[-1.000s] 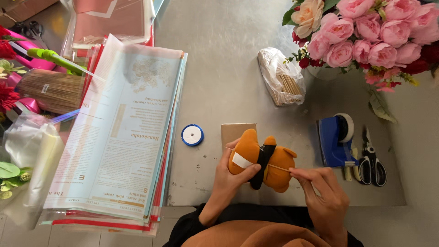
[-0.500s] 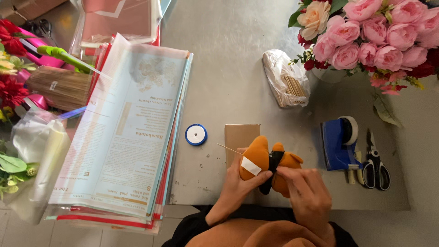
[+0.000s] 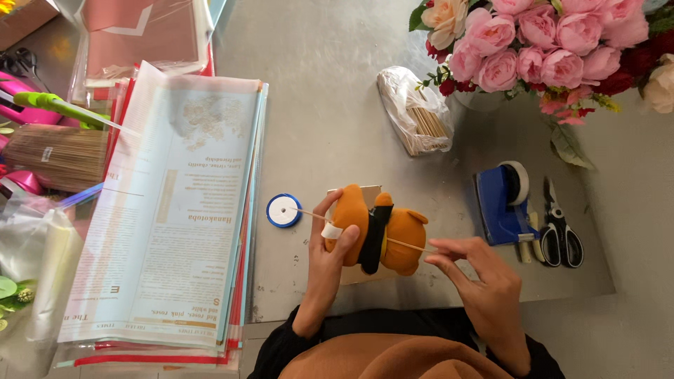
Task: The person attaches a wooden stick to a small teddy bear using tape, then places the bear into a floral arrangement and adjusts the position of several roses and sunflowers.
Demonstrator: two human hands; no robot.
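1. The orange plush toy [image 3: 375,228] with its black band sits near the front edge of the grey table [image 3: 330,105], held just above a small tan card [image 3: 361,270]. A thin wooden stick [image 3: 351,228] now runs across it, one tip poking out to the left toward the blue ribbon spool [image 3: 283,210], the other end at the right.
2. The left hand [image 3: 330,256] wraps around the toy's left side, thumb and fingers closed on it.
3. The right hand [image 3: 474,270] pinches the right end of the stick between fingertips, a narrow grip. Half a second ago this hand lay over the toy; it has since drawn away to the right, and the stick shows much longer on the left. To my eye the stick is being worked through or along the toy's body.
4. Right of the hands lie a blue tape dispenser [image 3: 502,203] and black scissors [image 3: 562,228]. Farther off, a clear bag of sticks [image 3: 414,112] rests by the pink roses [image 3: 533,42].
5. To the left, a stack of printed wrapping sheets [image 3: 175,210] covers the table's edge.
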